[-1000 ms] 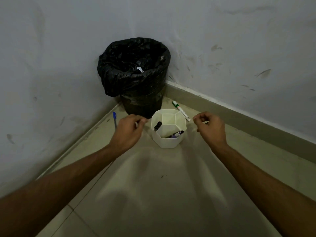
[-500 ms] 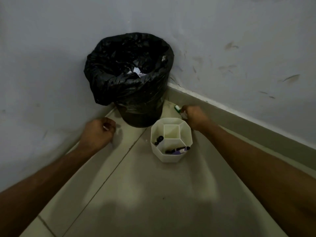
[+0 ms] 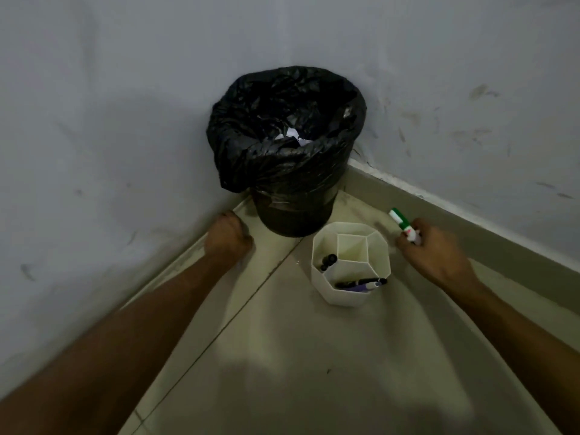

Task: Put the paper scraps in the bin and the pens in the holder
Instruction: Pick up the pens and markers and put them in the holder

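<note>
A: Right hand [image 3: 436, 255] closed around a marker [image 3: 402, 223], lifted clear of the floor [image 3: 282, 356], just right of the holder [image 3: 351, 263]. Green cap end up and away from the palm.

B: Left hand [image 3: 228, 238]?

A: Curled knuckles-up at the wall edge, left of the bin [image 3: 287, 146]. Cannot tell whether anything is pinched underneath (view blocked by the hand itself).

B: Handling notes for the marker?

A: Probably light, stiff, smooth plastic; liable to roll if dropped. Best gripped mid-barrel, as here, then tipped upright over a free compartment.

B: Status of the rest?

A: Black-capped pens upright in the holder's left compartment; others lying across the near one. Middle and right compartments free. White scraps [image 3: 293, 136] visible inside the bin.
</note>
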{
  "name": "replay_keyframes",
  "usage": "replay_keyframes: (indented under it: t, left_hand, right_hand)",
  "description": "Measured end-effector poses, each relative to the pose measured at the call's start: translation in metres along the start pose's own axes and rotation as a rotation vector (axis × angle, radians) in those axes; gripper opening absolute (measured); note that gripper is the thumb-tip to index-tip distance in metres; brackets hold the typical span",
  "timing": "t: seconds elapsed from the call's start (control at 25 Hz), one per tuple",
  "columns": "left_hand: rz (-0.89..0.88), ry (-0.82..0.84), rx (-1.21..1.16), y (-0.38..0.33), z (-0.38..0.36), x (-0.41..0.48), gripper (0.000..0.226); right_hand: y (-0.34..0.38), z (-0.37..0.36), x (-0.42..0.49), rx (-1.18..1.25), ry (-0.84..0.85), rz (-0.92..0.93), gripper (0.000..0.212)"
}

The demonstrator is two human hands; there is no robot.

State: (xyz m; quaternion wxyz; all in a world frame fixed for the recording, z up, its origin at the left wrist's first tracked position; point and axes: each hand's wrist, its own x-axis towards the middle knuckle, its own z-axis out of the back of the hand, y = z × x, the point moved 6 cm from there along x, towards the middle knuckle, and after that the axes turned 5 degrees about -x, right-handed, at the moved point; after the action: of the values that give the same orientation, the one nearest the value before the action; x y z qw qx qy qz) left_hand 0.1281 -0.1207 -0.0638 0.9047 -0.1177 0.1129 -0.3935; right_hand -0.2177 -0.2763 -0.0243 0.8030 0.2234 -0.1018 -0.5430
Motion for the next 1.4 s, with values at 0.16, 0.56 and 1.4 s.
replay_keyframes:
  t: [0.16,0.56,1.4]
  left_hand:
    - [0.012,0.085,0.130,0.012,0.015,-0.015,0.032]
    - [-0.218,0.265,-0.629,-0.085,0.085,-0.098,0.023]
    - [-0.565,0.008,-0.398,-0.188,0.029,-0.062,0.018]
  right_hand:
    - [0.002,0.018,-0.027,-0.060,0.003,0.038,0.012]
    - [0.020,0.052,-0.048,0.451,-0.236,-0.121,0.028]
    - [0.062,0.016,-0.009,0.258,-0.186,0.219,0.014]
